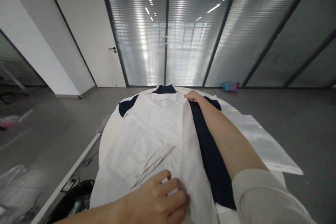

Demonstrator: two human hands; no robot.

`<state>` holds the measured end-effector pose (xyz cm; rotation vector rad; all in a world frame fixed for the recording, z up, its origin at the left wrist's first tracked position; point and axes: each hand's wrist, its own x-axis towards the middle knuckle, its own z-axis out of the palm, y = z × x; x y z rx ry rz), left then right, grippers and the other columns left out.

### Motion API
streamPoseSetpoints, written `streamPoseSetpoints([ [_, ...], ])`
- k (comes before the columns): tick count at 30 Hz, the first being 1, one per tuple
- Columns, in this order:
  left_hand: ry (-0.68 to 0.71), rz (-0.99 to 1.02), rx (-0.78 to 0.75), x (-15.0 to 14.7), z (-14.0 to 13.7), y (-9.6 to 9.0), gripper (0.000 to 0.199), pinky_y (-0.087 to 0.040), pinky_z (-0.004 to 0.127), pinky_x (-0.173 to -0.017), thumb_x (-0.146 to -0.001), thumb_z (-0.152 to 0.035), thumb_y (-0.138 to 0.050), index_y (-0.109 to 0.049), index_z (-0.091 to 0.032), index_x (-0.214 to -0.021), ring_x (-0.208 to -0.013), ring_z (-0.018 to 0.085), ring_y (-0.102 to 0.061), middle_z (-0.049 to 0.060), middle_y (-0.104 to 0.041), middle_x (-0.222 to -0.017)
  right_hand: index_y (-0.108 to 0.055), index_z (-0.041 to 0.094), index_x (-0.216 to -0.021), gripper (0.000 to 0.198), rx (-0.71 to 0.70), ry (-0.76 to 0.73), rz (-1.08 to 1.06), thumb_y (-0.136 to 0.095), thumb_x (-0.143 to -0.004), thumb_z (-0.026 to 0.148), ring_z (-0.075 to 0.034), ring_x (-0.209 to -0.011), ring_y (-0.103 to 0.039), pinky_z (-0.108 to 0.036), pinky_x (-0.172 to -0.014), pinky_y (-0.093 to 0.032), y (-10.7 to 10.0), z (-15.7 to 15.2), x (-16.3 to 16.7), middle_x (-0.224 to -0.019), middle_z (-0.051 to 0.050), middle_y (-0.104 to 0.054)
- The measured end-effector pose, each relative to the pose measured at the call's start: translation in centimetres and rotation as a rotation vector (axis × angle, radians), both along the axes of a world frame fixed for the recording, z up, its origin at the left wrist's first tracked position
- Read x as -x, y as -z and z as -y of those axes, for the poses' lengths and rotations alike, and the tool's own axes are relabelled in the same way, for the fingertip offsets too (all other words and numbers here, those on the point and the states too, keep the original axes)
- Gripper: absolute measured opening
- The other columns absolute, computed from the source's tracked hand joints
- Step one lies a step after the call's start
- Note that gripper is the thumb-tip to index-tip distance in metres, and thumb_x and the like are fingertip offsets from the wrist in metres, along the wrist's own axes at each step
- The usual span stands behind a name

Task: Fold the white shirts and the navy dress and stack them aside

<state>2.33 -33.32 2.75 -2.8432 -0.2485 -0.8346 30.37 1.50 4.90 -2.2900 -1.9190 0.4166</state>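
A white shirt point(154, 122) lies spread out in front of me, with a folded strip running down its right side and creases across its lower middle. Dark navy cloth point(207, 147) shows beneath and beside it, at the collar end, both shoulders and along the right. At the far right shoulder, my right hand point(193, 96) pinches the shirt's edge, arm stretched forward. Nearer to me, my left hand point(168, 197) has its fingers curled down on the strip at the shirt's lower part; its fingertips are partly hidden and slightly blurred.
The garments rest on a rounded white table point(107, 150). A white sheet-like piece point(262, 143) overhangs its right edge. A black bag point(76, 196) stands at lower left beside a white rail point(68, 175). A blue and pink package point(231, 86) lies by the glass partition.
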Motion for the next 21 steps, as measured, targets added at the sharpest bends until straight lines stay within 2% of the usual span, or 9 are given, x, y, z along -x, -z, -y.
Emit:
streamPoseSetpoints([
  [3, -0.127, 0.062, 0.052, 3.3, 1.3, 0.4, 0.014, -0.05, 0.032, -0.073, -0.097, -0.012, -0.055, -0.068, -0.014, -0.101, -0.087, 0.015, -0.065, 0.003, -0.07, -0.085, -0.071, 0.004, -0.106, 0.039, -0.06, -0.099, 0.028, -0.058, -0.087, 0.036, -0.024, -0.091, -0.069, -0.026, -0.073, -0.05, 0.6, -1.6, 4.2, -0.098, -0.019, -0.074],
  [5, -0.189, 0.088, 0.085, 4.9, 1.9, 1.3, 0.016, -0.051, 0.03, -0.073, -0.096, -0.008, -0.056, -0.068, -0.015, -0.103, -0.086, 0.015, -0.067, 0.002, -0.071, -0.084, -0.068, 0.006, -0.115, 0.044, -0.075, -0.152, 0.056, -0.062, -0.085, 0.038, -0.027, -0.106, -0.066, -0.027, -0.082, -0.05, 1.8, -1.9, 6.8, -0.113, -0.021, -0.071],
  [8, -0.25, 0.128, 0.118, 6.5, 2.5, 3.6, 0.017, -0.052, 0.03, -0.07, -0.097, -0.009, -0.054, -0.069, -0.014, -0.102, -0.079, 0.015, -0.067, 0.003, -0.072, -0.082, -0.064, 0.008, -0.123, 0.05, -0.065, -0.199, 0.099, -0.066, -0.083, 0.039, -0.029, -0.116, -0.063, -0.031, -0.091, -0.048, 3.6, -1.6, 9.5, -0.125, -0.023, -0.066],
  [13, -0.263, 0.236, 0.164, 7.6, 2.5, 6.7, 0.023, -0.054, 0.031, -0.07, -0.101, -0.013, -0.047, -0.07, -0.012, -0.104, -0.08, 0.017, -0.066, 0.008, -0.072, -0.083, -0.062, 0.007, -0.126, 0.05, -0.068, -0.253, 0.162, -0.06, -0.089, 0.04, -0.03, -0.121, -0.059, -0.033, -0.095, -0.045, 4.7, -1.4, 10.5, -0.13, -0.024, -0.062],
  [17, -0.232, 0.326, 0.187, 7.7, 2.4, 7.6, 0.018, -0.053, 0.031, -0.065, -0.1, -0.016, -0.051, -0.068, -0.013, -0.103, -0.075, 0.017, -0.065, 0.006, -0.07, -0.075, -0.066, 0.01, -0.121, 0.042, -0.067, -0.299, 0.188, -0.057, -0.092, 0.039, -0.028, -0.118, -0.061, -0.031, -0.093, -0.045, 5.2, -1.7, 10.3, -0.128, -0.021, -0.065],
  [21, -0.183, 0.341, 0.215, 7.4, 2.5, 8.3, 0.013, -0.054, 0.026, -0.064, -0.097, -0.01, -0.056, -0.068, -0.014, -0.101, -0.07, 0.013, -0.066, 0.003, -0.068, -0.07, -0.068, 0.012, -0.115, 0.036, -0.088, -0.33, 0.19, -0.054, -0.093, 0.037, -0.027, -0.114, -0.062, -0.03, -0.089, -0.046, 5.8, -2.0, 10.1, -0.127, -0.018, -0.066],
])
